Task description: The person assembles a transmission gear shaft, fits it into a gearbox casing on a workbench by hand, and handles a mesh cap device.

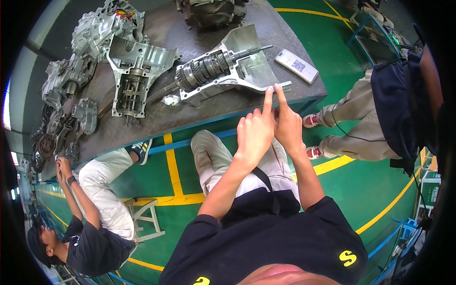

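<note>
My left hand point(255, 135) and my right hand point(289, 126) are side by side just off the table's front edge. Each has its index finger stretched out, the other fingers curled, and holds nothing I can see. Both fingertips reach the flared lower corner of a half gearbox housing point(260, 76); whether they touch it I cannot tell. In that housing lies a shaft with a stack of gears point(204, 70). To its left, the other half housing point(144, 53) stands open, showing selector rods and forks point(133, 92). A crumpled clear wrapper point(170, 99) sits between them.
A phone point(297, 65) lies at the right end of the metal table point(166, 118). Several castings point(107, 28) and a dark gear unit point(211, 12) sit farther back. One person point(102, 232) sits at left; another point(365, 109) stands at right.
</note>
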